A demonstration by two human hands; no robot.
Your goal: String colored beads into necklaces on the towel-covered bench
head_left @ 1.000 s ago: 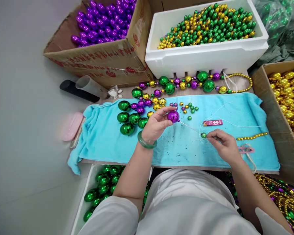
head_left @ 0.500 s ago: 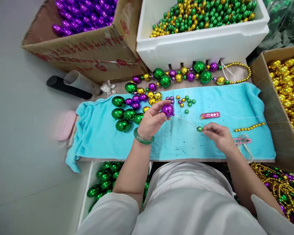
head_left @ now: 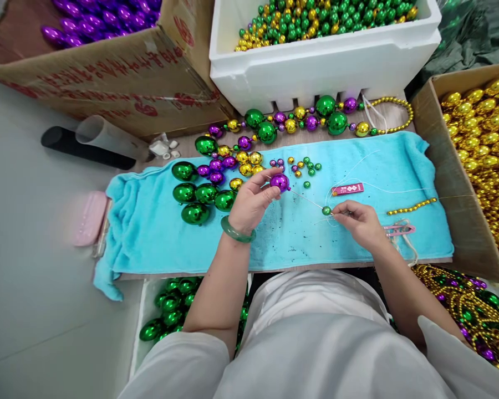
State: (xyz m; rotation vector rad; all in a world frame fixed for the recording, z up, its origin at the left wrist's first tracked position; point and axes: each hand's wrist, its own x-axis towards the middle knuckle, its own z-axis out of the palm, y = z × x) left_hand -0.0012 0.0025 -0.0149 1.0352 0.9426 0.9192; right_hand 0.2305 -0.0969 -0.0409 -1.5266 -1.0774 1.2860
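Observation:
My left hand [head_left: 251, 200], wearing a green bangle [head_left: 238, 231], pinches a large shiny purple bead [head_left: 279, 183] above the blue towel [head_left: 299, 255]. From that bead a thin straight length, needle or taut thread, slants down to a small green bead [head_left: 326, 210]. Just right of the green bead, the closed fingertips of my right hand [head_left: 355, 221] pinch the thread. Loose white thread [head_left: 353, 163] curls over the towel around a dark pink packet [head_left: 348, 189]. Small loose beads [head_left: 310, 165] in green, gold and purple lie beyond my hands.
Large green beads [head_left: 195, 213] lie left on the towel. A finished-looking bead string [head_left: 291, 126] runs along the back. Behind stand a cardboard box [head_left: 108, 83] and a white foam box [head_left: 328, 66]; another box [head_left: 478, 205] of gold beads is right. Pink scissors [head_left: 399, 229] lie near the front.
The camera view has shifted, so the scene sits further left. Both hands keep their grip, with the purple and green beads at nearly the same spacing.

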